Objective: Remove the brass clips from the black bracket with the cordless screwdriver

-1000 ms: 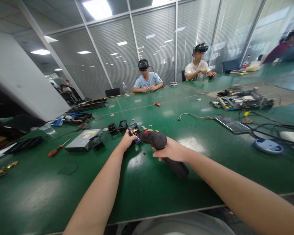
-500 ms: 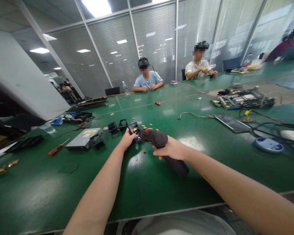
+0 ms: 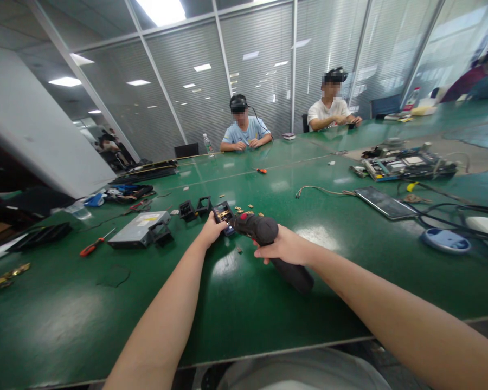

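Note:
My right hand (image 3: pixel 282 246) is wrapped round the grip of a black power screwdriver (image 3: pixel 264 230) with a red switch. Its front end points left, over a small dark housing (image 3: pixel 222 208) with brass-coloured metal parts inside. My left hand (image 3: pixel 212 230) is closed on the near left edge of that housing, holding it on the green table (image 3: pixel 236 314). The screwdriver's tip is too small to tell whether it touches a screw. Small brass pieces (image 3: pixel 250 206) lie just beyond the housing. Two empty black frames (image 3: pixel 195 208) stand to its left.
A grey disc drive (image 3: pixel 140 230) with another black frame (image 3: pixel 161 234) against it lies left, beside an orange screwdriver (image 3: pixel 92 248). On the right are a phone-like slab (image 3: pixel 384 203), a blue round dish (image 3: pixel 446 240), cables and a circuit board (image 3: pixel 409 162). Two people (image 3: pixel 246 130) sit opposite.

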Available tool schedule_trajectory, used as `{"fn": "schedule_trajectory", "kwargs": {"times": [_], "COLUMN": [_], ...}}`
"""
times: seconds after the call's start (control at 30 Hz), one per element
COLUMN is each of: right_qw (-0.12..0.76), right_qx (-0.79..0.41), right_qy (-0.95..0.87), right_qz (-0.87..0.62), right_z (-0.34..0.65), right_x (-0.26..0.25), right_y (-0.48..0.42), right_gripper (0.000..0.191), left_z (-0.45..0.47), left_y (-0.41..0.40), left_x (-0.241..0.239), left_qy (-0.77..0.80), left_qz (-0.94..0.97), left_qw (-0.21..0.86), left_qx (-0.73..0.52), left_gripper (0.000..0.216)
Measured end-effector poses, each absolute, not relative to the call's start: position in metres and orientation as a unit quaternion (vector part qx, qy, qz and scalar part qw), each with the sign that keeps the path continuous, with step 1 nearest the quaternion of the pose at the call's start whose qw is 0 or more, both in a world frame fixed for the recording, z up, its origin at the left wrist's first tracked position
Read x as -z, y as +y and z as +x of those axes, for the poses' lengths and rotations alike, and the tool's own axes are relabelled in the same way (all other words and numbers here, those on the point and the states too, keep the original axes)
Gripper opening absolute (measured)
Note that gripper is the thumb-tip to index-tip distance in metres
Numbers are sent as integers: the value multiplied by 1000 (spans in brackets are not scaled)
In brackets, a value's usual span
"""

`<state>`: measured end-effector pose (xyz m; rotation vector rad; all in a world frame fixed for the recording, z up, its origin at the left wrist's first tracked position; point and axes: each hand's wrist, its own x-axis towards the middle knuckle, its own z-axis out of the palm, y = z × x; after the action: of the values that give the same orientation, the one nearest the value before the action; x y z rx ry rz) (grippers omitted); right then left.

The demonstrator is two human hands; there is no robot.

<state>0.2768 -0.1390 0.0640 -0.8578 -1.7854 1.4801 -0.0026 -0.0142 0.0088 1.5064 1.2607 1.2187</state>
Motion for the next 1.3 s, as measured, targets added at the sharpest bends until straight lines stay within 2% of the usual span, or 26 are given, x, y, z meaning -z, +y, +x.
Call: {"fn": "schedule_trajectory", "kwargs": {"times": [0.43,0.6,1.3], "right_qw": [330,326,323], "right_qx": [-562,-562,-560], "right_qy": [-683,-682,-681], "right_qz": [-330,-337,-345], "right_z": [277,276,276], "right_x": [-65,-68,-75], "right_y": [-140,-141,-145], "right_gripper": [45,38,29], "left_z": [-3,-1,-4], "left_y": [-15,-16,-13], "left_x": [-10,-11,-7], "left_qy": [507,509,502], "left_qz": [593,592,597], "left_qw": [404,402,402], "left_qx": [-478,-478,-479], "left_gripper": [66,67,65]}}
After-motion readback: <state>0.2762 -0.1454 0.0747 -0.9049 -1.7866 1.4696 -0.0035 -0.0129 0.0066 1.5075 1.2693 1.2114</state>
